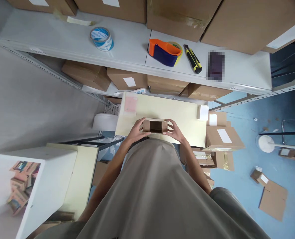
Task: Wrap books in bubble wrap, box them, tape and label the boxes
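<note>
A small cardboard box [147, 126], its top open and its inside dark, is held between both hands at the near edge of the pale yellow table [159, 104]. My left hand [138, 129] grips its left end, thumb along the near side and fingers at the far side. At the right end my right hand [173, 130] grips it the same way. A small white box [202, 113] stands at the table's right end. Toward the left end lies a pinkish sheet [130, 104]. What the box holds inside, if anything, is too dark to tell.
The grey shelf [127, 46] beyond the table bears a tape roll [102, 39], an orange and purple tape dispenser [164, 52], a utility knife [193, 59] and large cartons [182, 18]. A white bin [60, 166] with packages stands left. Cartons [223, 138] are stacked right.
</note>
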### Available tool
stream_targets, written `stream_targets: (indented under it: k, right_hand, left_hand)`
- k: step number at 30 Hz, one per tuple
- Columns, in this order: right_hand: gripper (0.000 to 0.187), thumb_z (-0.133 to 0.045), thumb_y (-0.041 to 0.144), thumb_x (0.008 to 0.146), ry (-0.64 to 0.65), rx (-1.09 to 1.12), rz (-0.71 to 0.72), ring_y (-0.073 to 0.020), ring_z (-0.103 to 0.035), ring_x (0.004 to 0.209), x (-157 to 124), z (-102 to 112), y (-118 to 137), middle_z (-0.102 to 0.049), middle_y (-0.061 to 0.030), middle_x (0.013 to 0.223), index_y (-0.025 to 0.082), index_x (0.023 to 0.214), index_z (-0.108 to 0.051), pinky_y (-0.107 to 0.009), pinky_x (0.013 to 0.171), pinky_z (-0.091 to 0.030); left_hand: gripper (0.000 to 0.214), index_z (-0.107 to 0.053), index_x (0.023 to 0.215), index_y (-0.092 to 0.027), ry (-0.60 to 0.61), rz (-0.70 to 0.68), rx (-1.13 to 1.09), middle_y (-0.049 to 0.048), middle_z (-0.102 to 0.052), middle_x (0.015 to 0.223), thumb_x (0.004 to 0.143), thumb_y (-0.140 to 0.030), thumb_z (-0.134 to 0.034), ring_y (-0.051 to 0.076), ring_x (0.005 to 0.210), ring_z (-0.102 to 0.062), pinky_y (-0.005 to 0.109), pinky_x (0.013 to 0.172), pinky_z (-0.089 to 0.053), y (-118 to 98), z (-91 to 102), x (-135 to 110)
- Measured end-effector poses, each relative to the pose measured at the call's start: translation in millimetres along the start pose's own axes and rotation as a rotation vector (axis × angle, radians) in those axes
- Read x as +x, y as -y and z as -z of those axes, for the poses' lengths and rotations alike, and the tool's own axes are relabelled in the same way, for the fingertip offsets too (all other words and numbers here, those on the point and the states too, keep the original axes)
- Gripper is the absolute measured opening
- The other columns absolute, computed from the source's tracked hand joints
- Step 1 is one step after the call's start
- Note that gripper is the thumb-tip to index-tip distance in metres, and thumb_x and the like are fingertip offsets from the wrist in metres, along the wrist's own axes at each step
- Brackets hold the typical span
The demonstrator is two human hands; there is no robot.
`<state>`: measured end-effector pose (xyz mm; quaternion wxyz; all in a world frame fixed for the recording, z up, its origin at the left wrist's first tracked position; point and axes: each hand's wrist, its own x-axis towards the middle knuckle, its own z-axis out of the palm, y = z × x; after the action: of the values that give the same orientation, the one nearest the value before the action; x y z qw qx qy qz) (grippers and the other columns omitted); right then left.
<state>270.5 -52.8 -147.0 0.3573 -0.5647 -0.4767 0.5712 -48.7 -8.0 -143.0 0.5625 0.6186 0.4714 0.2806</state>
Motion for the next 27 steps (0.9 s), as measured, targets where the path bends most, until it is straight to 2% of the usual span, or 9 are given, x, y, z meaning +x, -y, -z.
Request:
stream_targets:
  k: [2, 4, 9, 12, 17, 19, 23, 27]
  right_hand:
    - [0.106, -0.102, 0.055, 0.064, 0.042, -0.004, 0.001, -0.0391, -0.053, 0.152, -0.9, -0.4, -0.5, -0.028, -0.0125, 0.178, 0.039, 0.155, -0.049, -0.054, 0.112, -0.061]
    - [0.106, -0.102, 0.055, 0.064, 0.040, -0.030, 0.016, -0.0380, -0.055, 0.150, -0.1, -1.9, -1.5, -0.030, -0.0128, 0.178, 0.040, 0.155, -0.051, -0.055, 0.112, -0.061]
    - [0.059, -0.083, 0.068, 0.085, -0.101, -0.170, 0.093, -0.0332, -0.065, 0.137, 6.6, -7.8, -8.9, -0.051, -0.0133, 0.160, 0.030, 0.129, -0.074, -0.052, 0.106, -0.067]
    - [0.050, -0.073, 0.069, 0.093, -0.149, -0.202, 0.101, -0.0326, -0.067, 0.133, 10.7, -10.8, -14.0, -0.058, -0.0129, 0.151, 0.028, 0.121, -0.079, -0.051, 0.099, -0.071]
    - [0.044, -0.068, 0.064, 0.097, -0.213, -0.269, 0.095, -0.0314, -0.070, 0.128, 13.1, -16.5, -17.9, -0.063, -0.0121, 0.144, 0.028, 0.120, -0.081, -0.048, 0.092, -0.074]
    - [0.041, -0.067, 0.059, 0.098, -0.237, -0.266, 0.091, -0.0304, -0.071, 0.125, 14.0, -19.0, -19.0, -0.065, -0.0127, 0.141, 0.027, 0.119, -0.081, -0.048, 0.094, -0.072]
    - [0.030, -0.072, 0.050, 0.091, -0.274, -0.226, 0.073, -0.0272, -0.073, 0.119, 19.5, -23.3, -22.3, -0.073, -0.0115, 0.128, 0.025, 0.106, -0.080, -0.051, 0.111, -0.063]
    - [0.029, -0.078, 0.052, 0.080, -0.292, -0.164, 0.036, -0.0281, -0.074, 0.114, 25.5, -25.8, -23.4, -0.079, -0.0080, 0.111, 0.025, 0.092, -0.077, -0.055, 0.110, -0.061]
  left_hand:
    - [0.097, -0.050, 0.163, -0.035, -0.013, -0.023, 0.054, 0.0132, -0.038, 0.172, 0.077, -0.047, -0.094, 0.038, 0.159, -0.042, 0.049, 0.116, -0.058, -1.1, -3.2, 0.7]
    - [0.084, -0.059, 0.155, -0.034, -0.036, -0.025, 0.078, 0.0124, -0.040, 0.171, 0.080, -0.048, -0.092, 0.037, 0.159, -0.042, 0.049, 0.115, -0.059, 0.1, -6.1, 3.7]
    - [0.034, -0.079, 0.121, -0.026, -0.150, -0.046, 0.204, 0.0135, -0.058, 0.151, 0.091, -0.042, -0.082, 0.034, 0.142, -0.060, 0.047, 0.108, -0.063, 8.9, -8.5, 16.6]
    - [0.019, -0.081, 0.111, -0.026, -0.227, -0.049, 0.295, 0.0121, -0.066, 0.131, 0.095, -0.034, -0.075, 0.030, 0.125, -0.069, 0.046, 0.108, -0.062, 15.2, -8.9, 23.9]
    - [0.010, -0.080, 0.101, -0.026, -0.296, -0.012, 0.336, 0.0080, -0.069, 0.120, 0.094, -0.026, -0.074, 0.023, 0.094, -0.074, 0.043, 0.106, -0.059, 20.6, -12.3, 31.2]
    - [0.009, -0.079, 0.100, -0.025, -0.299, 0.002, 0.338, 0.0081, -0.069, 0.120, 0.093, -0.026, -0.074, 0.022, 0.092, -0.074, 0.042, 0.104, -0.060, 20.5, -13.4, 32.4]
    - [0.008, -0.078, 0.098, -0.024, -0.270, 0.025, 0.361, 0.0090, -0.069, 0.120, 0.092, -0.024, -0.073, 0.023, 0.092, -0.075, 0.042, 0.100, -0.061, 18.8, -14.0, 31.0]
    - [0.008, -0.076, 0.097, -0.024, -0.273, 0.008, 0.372, 0.0079, -0.069, 0.117, 0.091, -0.023, -0.071, 0.022, 0.093, -0.075, 0.042, 0.101, -0.062, 17.2, -13.8, 26.6]
